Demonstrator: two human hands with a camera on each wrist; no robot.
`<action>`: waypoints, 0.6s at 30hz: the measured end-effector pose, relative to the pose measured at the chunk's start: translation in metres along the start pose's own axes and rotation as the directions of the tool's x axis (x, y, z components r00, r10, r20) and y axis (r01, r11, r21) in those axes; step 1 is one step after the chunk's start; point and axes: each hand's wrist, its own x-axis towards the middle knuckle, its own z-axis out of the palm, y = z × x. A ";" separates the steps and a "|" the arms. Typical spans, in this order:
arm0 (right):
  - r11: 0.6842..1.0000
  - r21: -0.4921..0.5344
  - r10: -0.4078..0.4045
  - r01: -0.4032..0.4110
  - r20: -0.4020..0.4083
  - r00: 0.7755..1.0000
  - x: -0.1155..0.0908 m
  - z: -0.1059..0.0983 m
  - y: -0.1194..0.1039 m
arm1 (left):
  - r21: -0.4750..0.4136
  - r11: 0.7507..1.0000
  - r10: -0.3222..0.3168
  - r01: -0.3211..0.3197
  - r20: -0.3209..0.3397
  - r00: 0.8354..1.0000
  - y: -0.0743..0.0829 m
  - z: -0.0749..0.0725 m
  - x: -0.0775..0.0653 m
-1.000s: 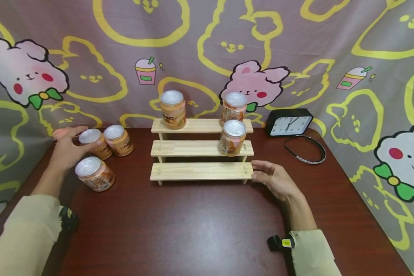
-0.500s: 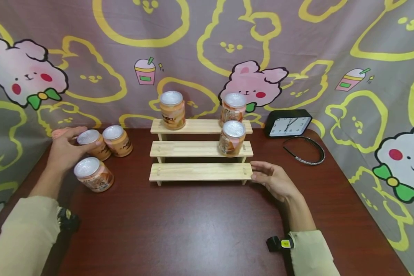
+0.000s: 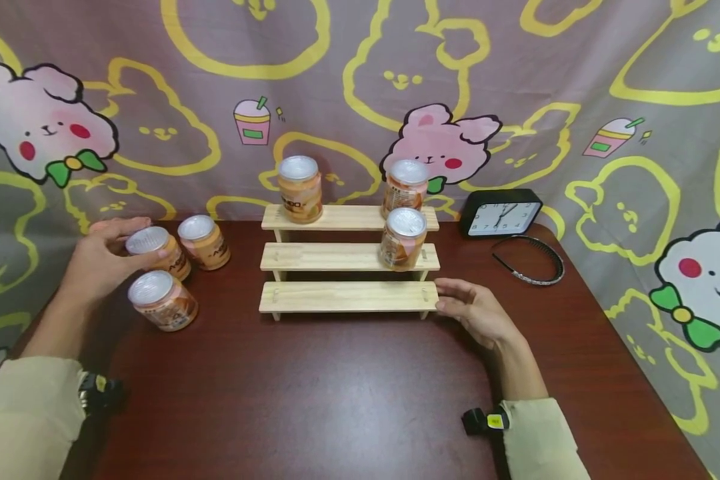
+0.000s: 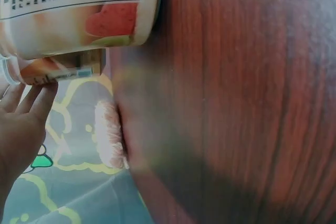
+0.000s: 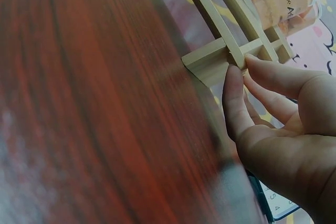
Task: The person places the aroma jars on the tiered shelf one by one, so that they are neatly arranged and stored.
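A printed curtain [image 3: 318,107] backs the brown table [image 3: 348,400], which bears a three-tier wooden stand [image 3: 330,257] near the middle of the head view. At the stand's four o'clock, the right hand [image 3: 477,313] pinches one end of the lowest shelf [image 3: 348,297], just as it did a moment ago. At nine o'clock, the left hand [image 3: 99,260] curls fingers and thumb round the held jar [image 3: 179,264]. Hand and jar have just edged toward nine o'clock, widening the gap from the neighbouring jar [image 3: 209,249] at two o'clock; the front jar [image 3: 171,309] sits at six. I judge this grip firm enough to shift the jar, though I cannot tell whether it clears the table. Of the stand's jars, the first top jar [image 3: 303,200] stands at eleven o'clock, the second top jar [image 3: 403,197] at one, the middle-tier jar [image 3: 402,249] at two.
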 end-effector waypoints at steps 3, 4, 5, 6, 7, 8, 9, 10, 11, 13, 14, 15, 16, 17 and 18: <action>1.000 -0.009 0.004 -0.004 0.001 1.000 0.000 0.000 0.000 | 0.009 1.000 -0.003 0.002 0.052 0.999 0.004 -0.002 -0.002; 1.000 -0.011 0.003 -0.003 -0.001 1.000 0.001 0.000 0.000 | 0.014 1.000 -0.003 0.002 0.063 0.998 0.005 -0.003 -0.003; 1.000 -0.013 0.003 -0.003 -0.002 1.000 0.001 0.000 0.000 | 0.015 1.000 -0.001 0.000 0.071 0.998 0.007 -0.003 -0.003; 1.000 -0.014 0.003 -0.003 -0.003 1.000 0.001 0.000 0.000 | 0.018 1.000 0.003 -0.004 0.073 0.997 0.008 -0.004 -0.004; 1.000 -0.015 0.002 -0.002 -0.002 1.000 0.001 0.000 -0.001 | 0.023 1.000 0.006 -0.008 0.075 0.997 0.009 -0.004 -0.004; 1.000 -0.014 0.002 -0.002 -0.003 1.000 0.001 0.000 -0.001 | 0.026 1.000 0.011 -0.013 0.077 0.997 0.010 -0.004 -0.005; 1.000 -0.015 0.002 -0.002 -0.004 1.000 0.001 0.000 -0.001 | 0.028 0.999 0.015 -0.017 0.077 0.997 0.011 -0.004 -0.005; 1.000 -0.014 0.003 -0.003 -0.005 1.000 0.001 0.000 -0.001 | 0.025 0.999 0.022 -0.024 0.074 0.997 0.012 -0.004 -0.005; 1.000 -0.012 0.003 -0.003 -0.003 1.000 0.001 0.000 -0.001 | 0.024 0.999 0.028 -0.030 0.072 0.997 0.012 -0.004 -0.006; 1.000 -0.009 0.004 -0.004 -0.001 1.000 0.001 0.000 0.000 | 0.023 0.999 0.042 -0.044 0.068 0.997 0.014 -0.004 -0.006; 1.000 -0.006 0.005 -0.005 -0.002 1.000 0.001 0.000 0.000 | 0.021 0.998 0.051 -0.053 0.065 0.997 0.015 -0.004 -0.006; 1.000 -0.004 0.004 -0.004 -0.001 1.000 0.001 0.000 0.000 | 0.013 0.998 0.064 -0.065 0.060 0.996 0.016 -0.003 -0.006; 1.000 -0.002 0.004 -0.004 0.000 1.000 0.000 0.000 0.000 | -0.004 0.997 0.083 -0.083 0.053 0.995 0.017 -0.003 -0.006; 1.000 -0.003 0.003 -0.003 0.001 1.000 0.000 0.000 0.000 | -0.013 0.995 0.103 -0.102 0.047 0.994 0.018 -0.003 -0.006; 1.000 -0.003 0.002 -0.002 -0.001 1.000 0.000 -0.001 0.000 | -0.029 0.991 0.129 -0.127 0.042 0.991 0.019 -0.002 -0.006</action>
